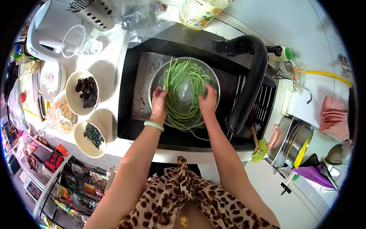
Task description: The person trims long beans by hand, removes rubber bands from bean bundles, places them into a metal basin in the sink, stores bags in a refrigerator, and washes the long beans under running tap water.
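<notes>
Long green beans [177, 103] lie coiled in a round metal bowl [151, 82] of water, which stands in the dark sink [143, 70]. At the bowl's left side my left hand [159, 102] has its fingers curled around the edge of the beans; a pale green bangle [154, 125] sits on that wrist. On the right side my right hand [207, 100] holds the other edge of the bunch, its fingertips partly hidden among the beans. One bean hangs over the front rim of the bowl.
A black faucet [259, 76] arches over the sink's right part, beside a dark rack [264, 103]. Left on the counter stand a bowl of dark fungus [87, 93] and a bowl of dark green pieces [93, 136]. A large bottle [198, 14] stands behind the sink.
</notes>
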`<action>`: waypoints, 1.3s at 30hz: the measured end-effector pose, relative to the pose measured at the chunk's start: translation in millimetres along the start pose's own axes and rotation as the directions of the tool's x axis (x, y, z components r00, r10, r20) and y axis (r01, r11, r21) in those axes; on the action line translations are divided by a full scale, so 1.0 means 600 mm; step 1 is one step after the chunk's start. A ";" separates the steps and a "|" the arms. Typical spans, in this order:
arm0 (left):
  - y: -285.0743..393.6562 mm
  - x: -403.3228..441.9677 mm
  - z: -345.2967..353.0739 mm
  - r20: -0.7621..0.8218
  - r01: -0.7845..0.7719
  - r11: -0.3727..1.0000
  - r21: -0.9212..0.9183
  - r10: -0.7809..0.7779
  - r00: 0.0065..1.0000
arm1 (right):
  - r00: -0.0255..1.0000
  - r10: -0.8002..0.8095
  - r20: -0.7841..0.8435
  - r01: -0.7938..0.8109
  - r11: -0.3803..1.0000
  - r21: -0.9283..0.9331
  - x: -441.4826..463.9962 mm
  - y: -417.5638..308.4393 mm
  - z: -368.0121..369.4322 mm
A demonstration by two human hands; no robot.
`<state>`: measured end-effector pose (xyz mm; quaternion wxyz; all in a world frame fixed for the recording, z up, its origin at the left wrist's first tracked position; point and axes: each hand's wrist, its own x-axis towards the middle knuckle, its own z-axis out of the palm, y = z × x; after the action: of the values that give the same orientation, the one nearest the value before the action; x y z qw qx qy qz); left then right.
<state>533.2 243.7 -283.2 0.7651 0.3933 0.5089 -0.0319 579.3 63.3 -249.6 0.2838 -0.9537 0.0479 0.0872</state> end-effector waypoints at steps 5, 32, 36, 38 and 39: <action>-0.006 -0.012 0.021 -0.192 0.104 0.967 0.232 -0.059 0.980 | 0.873 -0.064 0.484 -0.215 0.840 0.498 0.004 -0.012 0.109; 0.009 -0.008 -0.007 0.039 0.310 0.949 0.048 -0.312 0.949 | 0.759 0.103 0.643 -0.046 0.993 -0.104 -0.055 -0.003 0.126; -0.025 0.010 -0.018 0.037 0.251 0.968 -0.013 -0.250 0.967 | 0.655 -0.085 0.750 -0.010 0.993 0.120 -0.026 0.032 0.117; -0.012 0.002 -0.020 0.030 0.248 0.966 -0.073 -0.246 0.969 | 0.623 -0.013 0.782 -0.261 0.939 0.224 -0.018 0.026 0.109; -0.014 0.003 -0.018 0.030 0.251 0.965 -0.071 -0.250 0.968 | 0.623 -0.010 0.782 -0.265 0.938 0.223 -0.036 0.014 0.112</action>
<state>522.0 245.3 -291.4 0.7743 0.2968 0.5472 -0.1136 547.9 93.9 -305.3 0.4188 -0.7591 0.0035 0.4983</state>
